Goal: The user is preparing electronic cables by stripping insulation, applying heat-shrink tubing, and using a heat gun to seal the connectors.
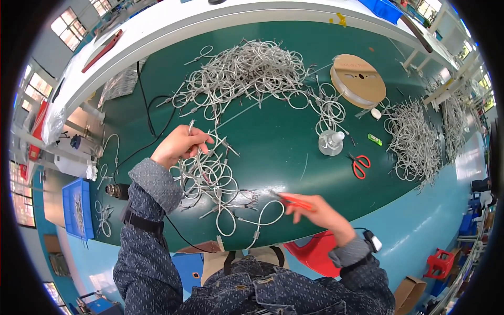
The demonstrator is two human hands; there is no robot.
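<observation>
At table's point(273, 149) left: blue plastic tray point(88, 207), cables point(79, 211) inside. Left hand point(182, 144) curled at cable loops point(209, 177), pinch unclear; right hand point(321, 212) gripping red-handled tool point(297, 202).

Spool point(363, 87) behind bottle point(329, 146) — cable loops point(203, 173) left, scissors point(355, 159) right

Pretty bright room, daylight washing out the windows point(69, 29) near the rim. There's a glare patch on the green tabletop point(273, 139) toward its front edge, plus sheen on the blue floor point(415, 226). Fisheye seriously bows the white shelf point(173, 23); corners go black.
</observation>
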